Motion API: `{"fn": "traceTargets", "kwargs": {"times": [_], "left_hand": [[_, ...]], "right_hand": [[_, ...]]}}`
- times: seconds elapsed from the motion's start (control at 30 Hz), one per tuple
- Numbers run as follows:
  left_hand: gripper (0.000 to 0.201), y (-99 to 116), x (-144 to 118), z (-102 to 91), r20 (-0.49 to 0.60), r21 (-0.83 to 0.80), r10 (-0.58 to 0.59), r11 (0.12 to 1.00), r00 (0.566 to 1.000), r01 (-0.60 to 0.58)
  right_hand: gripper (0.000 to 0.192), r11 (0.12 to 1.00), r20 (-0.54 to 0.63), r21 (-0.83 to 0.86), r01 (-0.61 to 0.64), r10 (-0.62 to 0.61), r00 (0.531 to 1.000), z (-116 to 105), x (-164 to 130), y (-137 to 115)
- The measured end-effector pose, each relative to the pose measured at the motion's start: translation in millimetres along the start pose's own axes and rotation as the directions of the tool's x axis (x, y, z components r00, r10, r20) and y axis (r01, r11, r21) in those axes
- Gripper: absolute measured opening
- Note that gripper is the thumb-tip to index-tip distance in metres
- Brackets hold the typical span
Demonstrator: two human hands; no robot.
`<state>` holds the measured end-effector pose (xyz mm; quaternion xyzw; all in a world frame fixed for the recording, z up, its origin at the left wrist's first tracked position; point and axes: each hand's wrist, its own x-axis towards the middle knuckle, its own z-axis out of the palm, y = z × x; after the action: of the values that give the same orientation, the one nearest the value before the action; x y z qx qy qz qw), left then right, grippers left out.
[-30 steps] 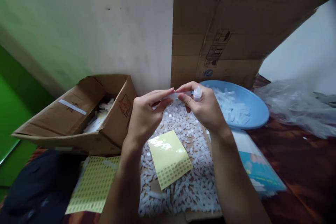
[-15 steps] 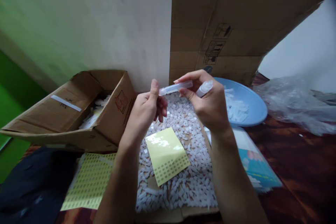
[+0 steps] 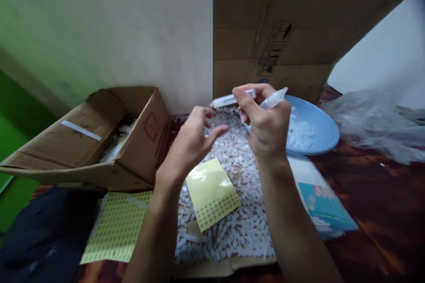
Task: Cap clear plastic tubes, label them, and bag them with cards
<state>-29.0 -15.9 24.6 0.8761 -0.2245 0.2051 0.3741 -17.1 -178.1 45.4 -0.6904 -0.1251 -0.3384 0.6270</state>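
Observation:
Between the thumb and fingers of my right hand [image 3: 265, 119] is a slim translucent plastic tube [image 3: 229, 100], its narrow end pointing left. A second clear plastic piece [image 3: 275, 98] with a tapered tip sticks out from the same hand, behind the thumb. My left hand [image 3: 195, 139] hangs just below and left of the tube, thumb and fingers apart, holding nothing. Beneath both hands lies a yellow sticker sheet [image 3: 214, 194] with rows of small oval marks at its lower end. It rests on a spread of many small white plastic pieces [image 3: 239, 239].
An open cardboard box [image 3: 133, 163] stands at left, beside another yellow sticker sheet [image 3: 116, 230] and dark cloth [image 3: 43, 234]. At right are a blue basin [image 3: 327, 135] with white tubes, a printed packet [image 3: 327, 205] and clear plastic wrap [image 3: 375, 124]. A cardboard panel [image 3: 242, 17] leans behind.
My left hand has come off the tube's left end and its fingers have opened. My right hand has turned and shifted slightly right, keeping the tube. The view has tilted down a little.

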Motion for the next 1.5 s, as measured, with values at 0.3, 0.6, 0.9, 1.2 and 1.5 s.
{"fn": "traceTargets", "kwargs": {"times": [0.3, 0.6, 0.9, 1.2, 1.5], "left_hand": [[0.024, -52.7, -15.2, 38.4, 0.598, 0.464, -0.508, 0.85, 0.62, 0.25], [0.017, -32.2, -0.3, -26.5, 0.203, -0.286, -0.153, 0.935, 0.967, 0.208], [0.013, -11.8, 1.4, -46.5, -0.304, -0.045, -0.03, 0.999, 0.952, 0.017], [0.017, 12.2, 4.5, -50.2, -0.152, 0.028, 0.368, 0.929, 0.917, -0.368], [0.013, 14.9, 6.4, -31.0, -0.266, -0.1, 0.27, 0.947, 0.925, -0.305]], "right_hand": [[0.04, 0.999, 0.028, 0.009, 0.031, -0.031, 0.999, -14.2, 9.2, 1.2], [0.036, 0.992, 0.317, -0.063, -0.112, 0.126, 0.94, -26.0, 12.0, 2.2], [0.034, 0.907, 0.777, -0.12, -0.404, 0.339, 0.53, -16.6, 3.1, -7.1], [0.024, 0.765, 0.535, 0.374, -0.524, 0.284, 0.796, -8.0, -2.2, -2.4], [0.012, 0.815, 0.582, 0.36, -0.455, 0.184, 0.792, -5.9, -2.0, -1.8]]}}
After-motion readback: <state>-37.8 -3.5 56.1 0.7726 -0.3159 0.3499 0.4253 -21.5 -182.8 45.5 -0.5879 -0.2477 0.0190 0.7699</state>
